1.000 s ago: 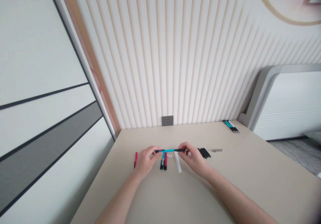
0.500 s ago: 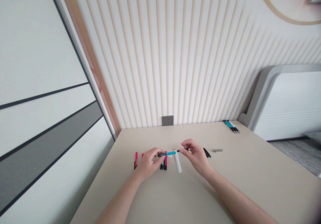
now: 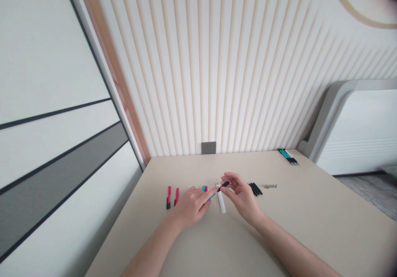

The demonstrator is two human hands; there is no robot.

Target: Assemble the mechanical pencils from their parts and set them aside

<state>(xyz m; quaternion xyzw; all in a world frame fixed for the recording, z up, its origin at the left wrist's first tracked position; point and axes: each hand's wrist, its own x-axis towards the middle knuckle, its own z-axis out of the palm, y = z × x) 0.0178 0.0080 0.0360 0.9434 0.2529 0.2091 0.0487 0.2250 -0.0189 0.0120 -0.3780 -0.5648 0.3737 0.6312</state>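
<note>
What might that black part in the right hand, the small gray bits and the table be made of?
Black part: dark, dull, probably plastic or rubber; too small to tell which. Small gray bits: perhaps metal, from their silvery color; finish unclear. Table: smooth beige top without visible grain, possibly laminate or painted board.

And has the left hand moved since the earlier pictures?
Yes. Judged against the wall socket, the left hand has moved to the right.
</note>
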